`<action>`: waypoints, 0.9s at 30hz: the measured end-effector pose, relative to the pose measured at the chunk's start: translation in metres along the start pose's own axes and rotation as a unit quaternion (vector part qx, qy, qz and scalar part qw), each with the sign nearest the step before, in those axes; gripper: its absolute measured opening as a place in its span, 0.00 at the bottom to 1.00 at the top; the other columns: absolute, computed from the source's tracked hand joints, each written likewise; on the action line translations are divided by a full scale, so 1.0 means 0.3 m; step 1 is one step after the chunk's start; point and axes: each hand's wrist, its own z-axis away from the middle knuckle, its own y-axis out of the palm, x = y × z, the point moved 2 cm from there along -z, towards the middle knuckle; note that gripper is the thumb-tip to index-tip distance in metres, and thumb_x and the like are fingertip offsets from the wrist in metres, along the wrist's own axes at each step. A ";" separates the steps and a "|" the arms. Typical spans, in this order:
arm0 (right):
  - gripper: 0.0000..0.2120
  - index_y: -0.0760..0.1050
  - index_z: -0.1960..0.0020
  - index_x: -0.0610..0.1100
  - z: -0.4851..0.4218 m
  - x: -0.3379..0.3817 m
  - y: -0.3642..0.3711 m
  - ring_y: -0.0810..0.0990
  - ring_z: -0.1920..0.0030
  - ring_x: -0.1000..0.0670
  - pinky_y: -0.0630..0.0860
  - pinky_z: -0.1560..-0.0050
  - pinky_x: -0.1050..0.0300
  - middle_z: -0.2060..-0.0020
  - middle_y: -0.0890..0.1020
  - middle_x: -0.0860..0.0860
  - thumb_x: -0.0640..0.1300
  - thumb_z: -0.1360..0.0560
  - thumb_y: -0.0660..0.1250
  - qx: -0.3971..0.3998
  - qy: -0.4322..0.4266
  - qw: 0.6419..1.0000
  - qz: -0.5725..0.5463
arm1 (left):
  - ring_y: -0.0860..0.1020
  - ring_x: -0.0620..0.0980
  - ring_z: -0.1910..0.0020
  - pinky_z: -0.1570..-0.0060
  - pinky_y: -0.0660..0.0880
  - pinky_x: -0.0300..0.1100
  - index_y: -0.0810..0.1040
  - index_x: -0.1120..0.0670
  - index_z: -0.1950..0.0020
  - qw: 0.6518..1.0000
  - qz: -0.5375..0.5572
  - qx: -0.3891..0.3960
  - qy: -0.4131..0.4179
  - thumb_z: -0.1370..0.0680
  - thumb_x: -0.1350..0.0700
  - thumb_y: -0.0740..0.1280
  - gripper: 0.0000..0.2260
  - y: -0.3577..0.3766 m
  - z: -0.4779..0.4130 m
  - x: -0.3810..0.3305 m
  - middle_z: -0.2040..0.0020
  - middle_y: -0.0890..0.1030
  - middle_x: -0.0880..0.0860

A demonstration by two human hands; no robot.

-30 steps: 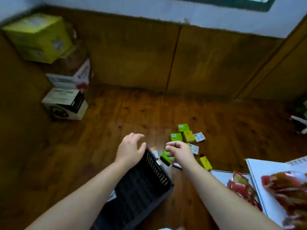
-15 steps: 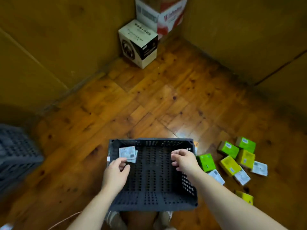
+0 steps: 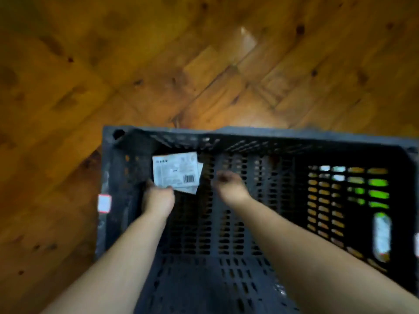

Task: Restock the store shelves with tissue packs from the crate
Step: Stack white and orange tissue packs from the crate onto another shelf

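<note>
Retrieval from the crate [image 3: 249,133] is the step in hand, as far as I can judge. The dark slotted crate sits on the wooden floor [image 3: 158,64]. Two flat white tissue packs [image 3: 175,172], one lying askew over the other, rest on its bottom in the far left corner. The left hand [image 3: 158,198] is at their near edge, with its fingers curled onto the lower corner of the top pack in what looks like a pinch, though blur softens the detail. The right hand [image 3: 229,186] hovers just to the right of the packs without touching them, fingers curled under and holding nothing I can see.

To do this well, take both packs in one lift. The wrap is probably slick film, so a pinch on one corner may peel off the top pack and leave the lower one behind. It would be better to work the left thumb under the bottom pack and bring the right hand across to steady the free right edge. Then raise the pair flat and straight up so they clear the crate wall beside them.

Green packages [image 3: 377,183] show through the slots of the right wall and seem to lie outside the crate, so they would need separate collection.
</note>
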 end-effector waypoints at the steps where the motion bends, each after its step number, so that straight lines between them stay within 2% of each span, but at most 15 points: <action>1: 0.08 0.76 0.45 0.38 -0.047 0.007 0.041 0.76 0.52 0.47 0.74 0.52 0.59 0.53 0.78 0.44 0.36 0.23 0.62 0.003 -0.020 1.000 0.019 | 0.76 0.60 0.41 0.40 0.73 0.50 0.71 0.58 0.35 1.000 -0.004 -0.006 0.002 0.26 0.63 0.65 0.19 0.031 -0.045 0.008 0.38 0.77 0.60; 4: 0.14 0.75 0.39 0.42 -0.118 0.038 0.126 0.78 0.43 0.46 0.71 0.50 0.59 0.44 0.80 0.46 0.39 0.24 0.63 0.050 -0.061 0.994 0.072 | 0.77 0.57 0.43 0.44 0.74 0.47 0.72 0.56 0.37 0.999 -0.017 -0.030 0.019 0.28 0.64 0.64 0.19 0.078 -0.097 0.016 0.40 0.78 0.56; 7: 0.16 0.73 0.36 0.45 -0.085 0.033 0.129 0.77 0.41 0.45 0.70 0.51 0.60 0.41 0.79 0.46 0.40 0.23 0.61 0.041 -0.058 0.992 0.108 | 0.78 0.58 0.45 0.48 0.74 0.47 0.75 0.54 0.41 0.999 -0.017 -0.037 0.029 0.27 0.62 0.64 0.15 0.070 -0.046 0.016 0.42 0.80 0.56; 9: 0.16 0.75 0.37 0.47 -0.016 0.021 0.090 0.78 0.42 0.44 0.74 0.46 0.55 0.41 0.80 0.46 0.40 0.25 0.62 0.034 -0.047 0.995 0.078 | 0.77 0.59 0.44 0.45 0.75 0.48 0.76 0.53 0.41 0.999 -0.031 -0.018 0.033 0.28 0.61 0.66 0.15 0.042 0.027 0.020 0.42 0.80 0.56; 11: 0.18 0.74 0.36 0.45 0.086 0.015 0.027 0.78 0.42 0.47 0.74 0.44 0.56 0.41 0.80 0.48 0.39 0.26 0.65 0.034 -0.030 0.998 0.040 | 0.76 0.59 0.44 0.41 0.73 0.51 0.74 0.52 0.39 0.998 -0.043 -0.001 0.044 0.30 0.60 0.68 0.19 0.000 0.112 0.002 0.41 0.78 0.57; 13: 0.20 0.73 0.35 0.44 0.211 0.022 -0.057 0.77 0.40 0.48 0.73 0.40 0.55 0.40 0.78 0.49 0.38 0.26 0.66 0.029 -0.009 0.999 0.024 | 0.76 0.58 0.43 0.40 0.72 0.49 0.74 0.52 0.39 0.995 -0.065 0.016 0.072 0.31 0.59 0.69 0.20 -0.043 0.215 -0.047 0.40 0.76 0.56; 15: 0.18 0.75 0.38 0.45 0.351 0.046 -0.156 0.78 0.41 0.50 0.73 0.37 0.51 0.40 0.79 0.49 0.37 0.27 0.67 0.007 -0.013 1.000 -0.007 | 0.75 0.56 0.43 0.41 0.72 0.45 0.75 0.53 0.38 0.990 -0.079 0.047 0.105 0.30 0.60 0.69 0.20 -0.086 0.352 -0.123 0.38 0.73 0.54; 18: 0.19 0.77 0.41 0.48 0.587 0.113 -0.325 0.79 0.45 0.55 0.74 0.38 0.53 0.45 0.82 0.53 0.35 0.29 0.67 -0.034 -0.053 0.997 -0.043 | 0.76 0.53 0.43 0.41 0.73 0.49 0.73 0.51 0.36 0.977 -0.079 0.124 0.157 0.30 0.61 0.69 0.23 -0.151 0.592 -0.252 0.38 0.75 0.52; 21: 0.28 0.73 0.39 0.55 0.855 0.186 -0.504 0.79 0.48 0.60 0.74 0.42 0.61 0.49 0.81 0.59 0.31 0.32 0.68 -0.073 -0.108 0.990 -0.045 | 0.76 0.53 0.42 0.41 0.73 0.49 0.72 0.50 0.34 0.954 -0.108 0.180 0.215 0.34 0.62 0.68 0.28 -0.206 0.830 -0.360 0.39 0.77 0.52; 23: 0.33 0.69 0.34 0.57 1.038 0.237 -0.612 0.77 0.46 0.61 0.72 0.43 0.66 0.47 0.78 0.62 0.30 0.33 0.68 -0.088 -0.143 0.986 -0.023 | 0.77 0.54 0.42 0.41 0.74 0.51 0.71 0.50 0.34 0.936 -0.133 0.208 0.250 0.39 0.60 0.65 0.32 -0.238 0.981 -0.424 0.39 0.77 0.52; 25: 0.32 0.69 0.33 0.54 1.211 0.271 -0.703 0.76 0.43 0.59 0.69 0.46 0.69 0.45 0.78 0.61 0.31 0.32 0.66 -0.145 -0.163 0.976 0.022 | 0.76 0.54 0.42 0.42 0.74 0.49 0.72 0.51 0.36 0.913 -0.167 0.230 0.294 0.36 0.62 0.66 0.28 -0.281 1.145 -0.489 0.41 0.77 0.53; 27: 0.28 0.71 0.33 0.51 1.378 0.298 -0.779 0.76 0.40 0.52 0.69 0.47 0.65 0.42 0.79 0.56 0.34 0.31 0.66 -0.230 -0.189 0.953 0.052 | 0.76 0.53 0.44 0.47 0.73 0.45 0.74 0.52 0.39 0.889 -0.193 0.244 0.336 0.31 0.63 0.68 0.21 -0.337 1.309 -0.548 0.44 0.78 0.52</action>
